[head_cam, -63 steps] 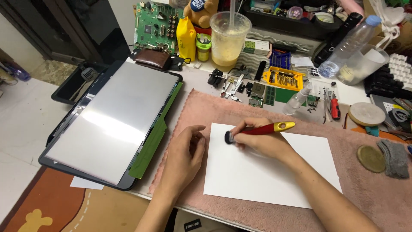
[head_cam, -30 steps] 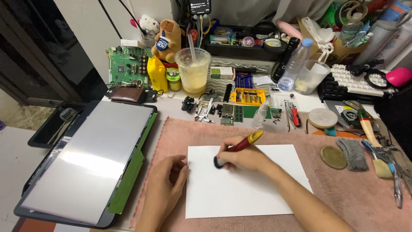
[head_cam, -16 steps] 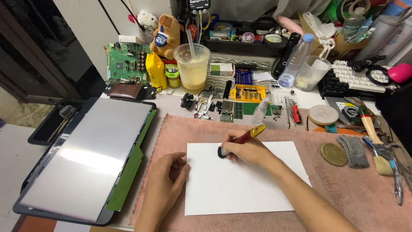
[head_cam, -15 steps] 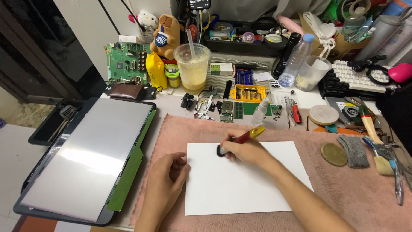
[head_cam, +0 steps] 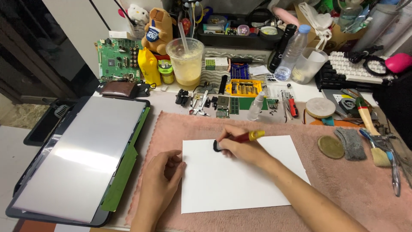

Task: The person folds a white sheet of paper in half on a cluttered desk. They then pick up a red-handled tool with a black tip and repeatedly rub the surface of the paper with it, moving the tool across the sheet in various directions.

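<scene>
A person works a small dark part on a white sheet at a crowded desk.

A pink towel covers the desk, beside an opened display panel at left. On the towel lies the white sheet. The left hand rests flat on the sheet's left edge, its grip open and holding nothing. The right hand has its grip clamped on a red-and-yellow screwdriver, whose tip meets the small dark part near the sheet's upper left.
</scene>
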